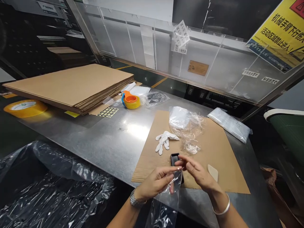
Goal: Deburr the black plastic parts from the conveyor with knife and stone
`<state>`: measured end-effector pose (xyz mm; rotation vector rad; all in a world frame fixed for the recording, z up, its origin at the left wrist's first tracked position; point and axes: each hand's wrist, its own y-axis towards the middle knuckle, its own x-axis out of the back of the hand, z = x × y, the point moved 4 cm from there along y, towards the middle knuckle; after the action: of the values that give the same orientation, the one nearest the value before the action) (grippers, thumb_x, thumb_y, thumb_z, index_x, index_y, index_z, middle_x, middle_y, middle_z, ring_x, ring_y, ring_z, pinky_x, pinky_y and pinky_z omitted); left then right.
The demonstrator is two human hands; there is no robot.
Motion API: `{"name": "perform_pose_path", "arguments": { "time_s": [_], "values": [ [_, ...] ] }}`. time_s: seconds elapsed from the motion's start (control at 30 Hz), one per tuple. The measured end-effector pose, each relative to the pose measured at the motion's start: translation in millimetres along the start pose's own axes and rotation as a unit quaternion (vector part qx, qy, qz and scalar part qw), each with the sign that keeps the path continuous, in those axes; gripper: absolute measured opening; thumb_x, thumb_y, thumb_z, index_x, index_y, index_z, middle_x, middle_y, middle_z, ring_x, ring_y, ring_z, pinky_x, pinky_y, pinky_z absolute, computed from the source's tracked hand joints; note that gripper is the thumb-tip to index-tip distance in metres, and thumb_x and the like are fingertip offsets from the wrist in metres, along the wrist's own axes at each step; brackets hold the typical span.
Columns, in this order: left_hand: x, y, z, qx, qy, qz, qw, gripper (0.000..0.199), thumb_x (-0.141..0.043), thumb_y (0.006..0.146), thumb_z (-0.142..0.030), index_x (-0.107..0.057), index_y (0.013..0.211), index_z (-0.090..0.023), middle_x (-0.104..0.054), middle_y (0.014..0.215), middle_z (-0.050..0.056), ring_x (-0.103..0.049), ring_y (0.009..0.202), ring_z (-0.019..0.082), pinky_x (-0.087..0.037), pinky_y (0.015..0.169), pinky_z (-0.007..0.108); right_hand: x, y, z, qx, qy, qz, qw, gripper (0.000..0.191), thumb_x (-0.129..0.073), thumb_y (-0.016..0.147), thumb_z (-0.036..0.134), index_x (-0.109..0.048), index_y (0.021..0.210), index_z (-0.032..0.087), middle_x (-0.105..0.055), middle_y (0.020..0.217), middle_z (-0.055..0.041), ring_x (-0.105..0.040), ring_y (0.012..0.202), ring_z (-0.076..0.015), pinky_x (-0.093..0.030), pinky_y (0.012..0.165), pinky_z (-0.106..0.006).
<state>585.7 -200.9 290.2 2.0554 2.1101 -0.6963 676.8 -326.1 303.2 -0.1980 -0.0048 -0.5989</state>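
Pinched between the fingers and thumb of my left hand (155, 182) is a clear plastic bag (166, 202), which hangs down past the table's front edge. My right hand (199, 174) is beside the bag's upper end, fingers stretched and thumb apart; whether its fingertips touch the plastic I cannot tell. Behind both hands a black, narrow, tray-like piece (175, 157) lies on the cardboard sheet (147, 158), partly hidden. A beige flat pad (213, 173) lies right of my right hand. Beyond, a white glove (164, 141) rests on the cardboard.
Crumpled clear bags (182, 120) lie farther back, with a plastic pack (229, 125) at right. Stacked cardboard (71, 84), a tape roll (26, 107), a tape dispenser (131, 100) and a sticker sheet (107, 112) occupy the left. A black-lined bin (52, 190) stands front left.
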Motion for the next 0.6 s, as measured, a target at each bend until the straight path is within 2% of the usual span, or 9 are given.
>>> {"name": "perform_pose_path", "arguments": {
  "time_s": [0.1, 0.2, 0.27, 0.3, 0.33, 0.4, 0.43, 0.47, 0.6],
  "values": [
    [-1.7, -3.5, -3.5, 0.024, -0.010, 0.046, 0.999, 0.034, -0.064, 0.071, -0.030, -0.067, 0.102, -0.016, -0.064, 0.064, 0.006, -0.045, 0.037, 0.007, -0.030, 0.040, 0.020, -14.3, 2.8, -0.1, -0.061, 0.053, 0.129, 0.988, 0.039, -0.058, 0.074, 0.052, -0.064, 0.090, 0.017, -0.060, 0.073, -0.0022, -0.054, 0.068, -0.0135, -0.043, 0.066, -0.027],
    [1.2, -3.8, -1.6, 0.053, 0.006, 0.080, 0.995, 0.039, -0.063, 0.071, -0.029, -0.064, 0.108, -0.016, -0.058, 0.054, 0.002, -0.044, 0.037, 0.007, -0.033, 0.041, 0.021, -18.6, 3.5, -4.2, -0.085, 0.058, 0.143, 0.984, 0.033, -0.061, 0.073, 0.047, -0.062, 0.071, 0.014, -0.054, 0.059, 0.0013, -0.046, 0.053, -0.0089, -0.036, 0.053, -0.023],
    [7.8, -1.8, -2.2, 0.042, 0.036, 0.063, 0.996, 0.044, -0.062, 0.072, -0.027, -0.059, 0.115, -0.018, -0.050, 0.049, -0.003, -0.043, 0.039, 0.008, -0.035, 0.043, 0.020, -18.6, 4.3, -6.1, -0.085, 0.049, 0.131, 0.987, 0.032, -0.063, 0.072, 0.045, -0.060, 0.066, 0.014, -0.052, 0.055, 0.0020, -0.043, 0.050, -0.0081, -0.034, 0.051, -0.022],
    [14.3, -0.4, -5.2, 0.007, 0.058, 0.013, 0.998, 0.046, -0.063, 0.072, -0.026, -0.057, 0.117, -0.019, -0.052, 0.053, -0.003, -0.046, 0.045, 0.009, -0.037, 0.047, 0.021, -17.7, 4.9, -6.4, -0.082, 0.043, 0.115, 0.989, 0.030, -0.064, 0.071, 0.043, -0.059, 0.065, 0.014, -0.051, 0.054, 0.0025, -0.042, 0.050, -0.0079, -0.033, 0.050, -0.022],
    [22.6, 0.0, -9.9, -0.045, 0.082, -0.068, 0.993, 0.046, -0.064, 0.070, -0.025, -0.057, 0.116, -0.020, -0.055, 0.061, -0.001, -0.049, 0.053, 0.010, -0.040, 0.052, 0.021, -16.3, 5.5, -6.1, -0.077, 0.037, 0.094, 0.992, 0.029, -0.065, 0.071, 0.041, -0.057, 0.064, 0.014, -0.050, 0.054, 0.0032, -0.042, 0.050, -0.0077, -0.033, 0.050, -0.021],
    [36.2, -4.9, -19.2, -0.144, 0.135, -0.240, 0.951, 0.033, -0.065, 0.070, -0.027, -0.062, 0.102, -0.020, -0.058, 0.077, 0.001, -0.051, 0.069, 0.012, -0.041, 0.063, 0.022, -13.3, 6.3, -3.7, -0.058, 0.006, 0.038, 0.998, 0.026, -0.067, 0.070, 0.036, -0.054, 0.062, 0.015, -0.048, 0.055, 0.0041, -0.040, 0.051, -0.0074, -0.031, 0.050, -0.020],
    [37.9, -7.3, -20.7, -0.162, 0.159, -0.282, 0.932, 0.022, -0.063, 0.072, -0.029, -0.063, 0.091, -0.018, -0.057, 0.076, 0.001, -0.050, 0.070, 0.012, -0.041, 0.064, 0.022, -12.6, 6.2, -1.6, -0.044, -0.023, 0.009, 0.999, 0.024, -0.067, 0.070, 0.034, -0.053, 0.061, 0.016, -0.048, 0.056, 0.0041, -0.040, 0.052, -0.0074, -0.030, 0.050, -0.020],
    [35.7, -7.4, -19.5, -0.155, 0.175, -0.282, 0.931, 0.017, -0.061, 0.074, -0.032, -0.062, 0.080, -0.016, -0.055, 0.072, 0.000, -0.049, 0.068, 0.012, -0.039, 0.063, 0.022, -12.9, 5.8, 0.9, -0.028, -0.057, -0.015, 0.998, 0.023, -0.067, 0.070, 0.031, -0.052, 0.061, 0.016, -0.049, 0.056, 0.0039, -0.040, 0.053, -0.0077, -0.030, 0.050, -0.020],
    [9.2, 0.6, -0.6, -0.069, 0.129, -0.113, 0.983, 0.025, -0.059, 0.075, -0.037, -0.056, 0.068, -0.014, -0.052, 0.062, -0.001, -0.045, 0.060, 0.010, -0.036, 0.057, 0.022, -22.6, 3.0, 9.6, 0.040, -0.183, -0.047, 0.981, 0.021, -0.062, 0.074, 0.026, -0.049, 0.061, 0.017, -0.051, 0.059, 0.0030, -0.044, 0.057, -0.0091, -0.032, 0.054, -0.021]
  ]
}}
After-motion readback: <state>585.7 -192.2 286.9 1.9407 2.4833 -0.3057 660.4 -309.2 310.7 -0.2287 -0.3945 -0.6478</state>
